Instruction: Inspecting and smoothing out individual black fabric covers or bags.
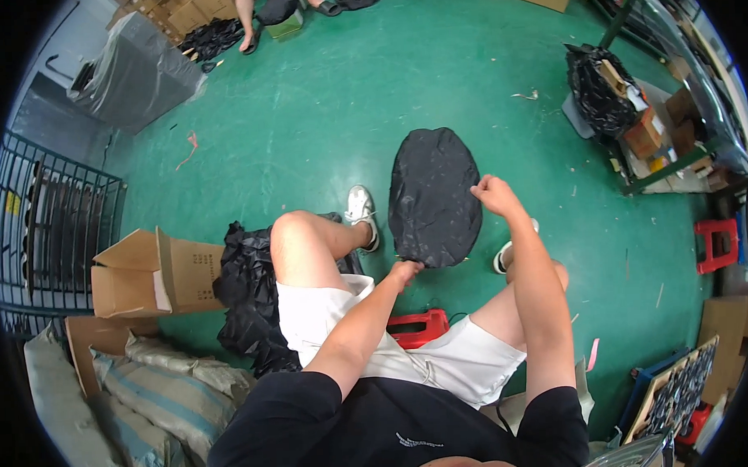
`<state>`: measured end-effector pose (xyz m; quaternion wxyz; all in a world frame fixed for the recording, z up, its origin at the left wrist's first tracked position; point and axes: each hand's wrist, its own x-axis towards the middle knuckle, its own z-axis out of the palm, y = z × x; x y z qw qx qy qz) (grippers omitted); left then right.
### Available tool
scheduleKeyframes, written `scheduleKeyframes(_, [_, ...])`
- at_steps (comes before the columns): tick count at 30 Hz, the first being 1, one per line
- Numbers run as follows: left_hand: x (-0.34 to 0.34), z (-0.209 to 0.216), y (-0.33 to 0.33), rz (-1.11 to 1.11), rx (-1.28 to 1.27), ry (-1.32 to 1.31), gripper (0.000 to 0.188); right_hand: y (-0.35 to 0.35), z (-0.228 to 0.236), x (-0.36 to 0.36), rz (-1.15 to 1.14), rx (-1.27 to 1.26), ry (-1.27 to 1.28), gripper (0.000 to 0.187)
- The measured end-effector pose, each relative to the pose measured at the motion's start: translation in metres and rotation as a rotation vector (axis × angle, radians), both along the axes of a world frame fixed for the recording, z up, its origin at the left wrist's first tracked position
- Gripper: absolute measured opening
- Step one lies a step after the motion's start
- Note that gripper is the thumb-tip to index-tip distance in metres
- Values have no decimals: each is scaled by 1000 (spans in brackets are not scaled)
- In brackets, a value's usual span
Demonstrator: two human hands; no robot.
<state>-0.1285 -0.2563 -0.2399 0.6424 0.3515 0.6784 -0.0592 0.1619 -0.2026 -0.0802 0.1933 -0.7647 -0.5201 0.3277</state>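
Black oval point(434, 198), centre of frame: spread nearly flat. Left hand point(407, 272) pinches its lower edge; right hand point(496, 195), its right edge. Spreading looks mostly done; whether the edge is finished, cannot tell.

Underside of black oval piece point(435, 198) hidden; co-worker point(247, 11) cut off at top.

We see dark printed characters on the side of the box point(188, 277) and small white lettering on the shirt point(380, 418), but can read neither clearly.
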Motion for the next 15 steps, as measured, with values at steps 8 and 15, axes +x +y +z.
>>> scheduleKeyframes(8, [-27,157,15,-986,791,-250,52,-4,34,-33,432,-29,144,33])
scheduleKeyframes(15, [-157,300,66,-473,1971,40,22,6,32,-32,433,-160,1,40])
